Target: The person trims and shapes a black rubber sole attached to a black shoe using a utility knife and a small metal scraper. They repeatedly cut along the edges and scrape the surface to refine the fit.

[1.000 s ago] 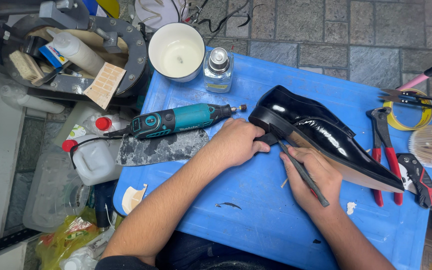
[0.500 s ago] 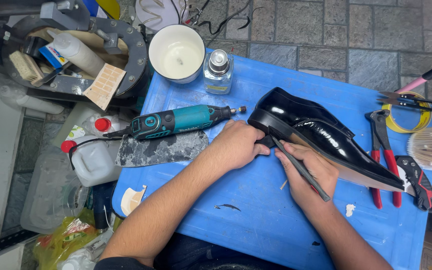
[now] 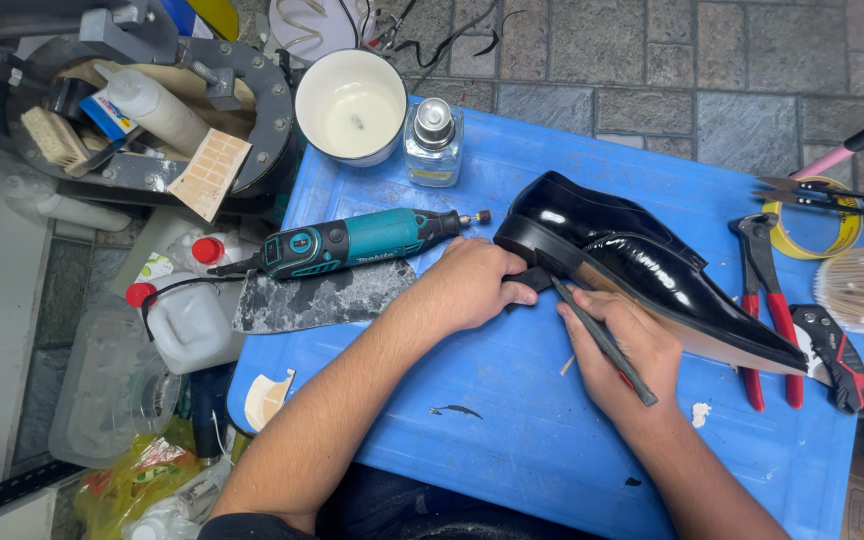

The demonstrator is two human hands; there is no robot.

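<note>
A glossy black dress shoe (image 3: 642, 265) lies on its side on the blue plastic table (image 3: 512, 440), heel toward 10 o'clock, toe toward 4 o'clock, its tan sole edge facing the person. The left hand (image 3: 467, 285) is closed around the heel end, fingers curled under and partly hidden. The right hand (image 3: 622, 350), just at 5 o'clock of the heel, pinches a slim dark metal tool (image 3: 602, 340), its tip set against the sole seam near the heel; whether it is a file or an awl is hard to make out. At 10 o'clock of the left hand lies a teal rotary tool (image 3: 352, 240) over a mottled grey slab (image 3: 322, 297). Red-handled pliers (image 3: 772, 300) lie at 3 o'clock, partly under the toe.
</note>
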